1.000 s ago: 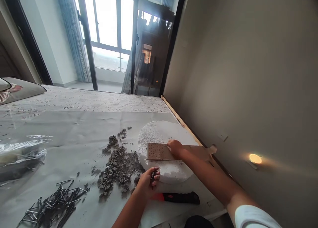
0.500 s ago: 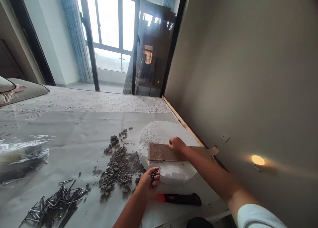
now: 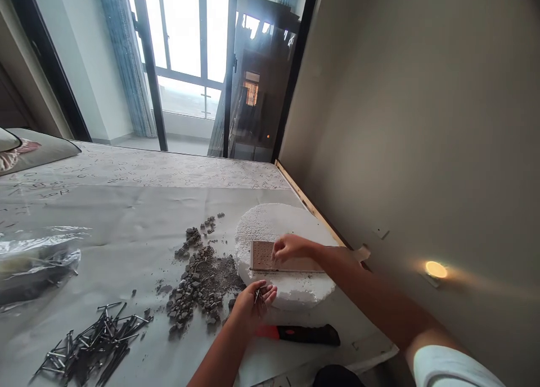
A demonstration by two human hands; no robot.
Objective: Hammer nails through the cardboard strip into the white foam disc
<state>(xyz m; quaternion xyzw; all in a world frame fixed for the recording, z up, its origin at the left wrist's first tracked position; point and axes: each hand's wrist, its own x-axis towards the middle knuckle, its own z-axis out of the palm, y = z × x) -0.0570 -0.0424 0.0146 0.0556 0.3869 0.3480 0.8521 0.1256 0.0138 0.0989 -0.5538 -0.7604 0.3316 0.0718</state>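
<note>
My left hand (image 3: pixel 255 302) is palm up with fingers loosely curled, cradling several small nails (image 3: pixel 258 296). Over a brown board (image 3: pixel 264 256) dotted with rows of small holes, my right hand (image 3: pixel 291 247) points down with its fingertips pinched together. Whatever sits in that pinch is too small to make out. The board lies flat across a round white foam slab (image 3: pixel 268 221). Below my left hand is a hammer (image 3: pixel 310 334) with a red and black handle; its head is hidden behind my wrist.
Left of the foam, grey rubble (image 3: pixel 194 283) is spread on a pale sheet (image 3: pixel 139 224). A heap of long nails (image 3: pixel 93 342) lies at the lower left, near a clear plastic bag (image 3: pixel 37 269). A wall (image 3: pixel 400 122) with a wooden edge strip (image 3: pixel 310 204) bounds the right side.
My right hand has shifted left along the board, its fingertips now pointing down. My left hand has loosened its fingers, so the nails in the palm show more.
</note>
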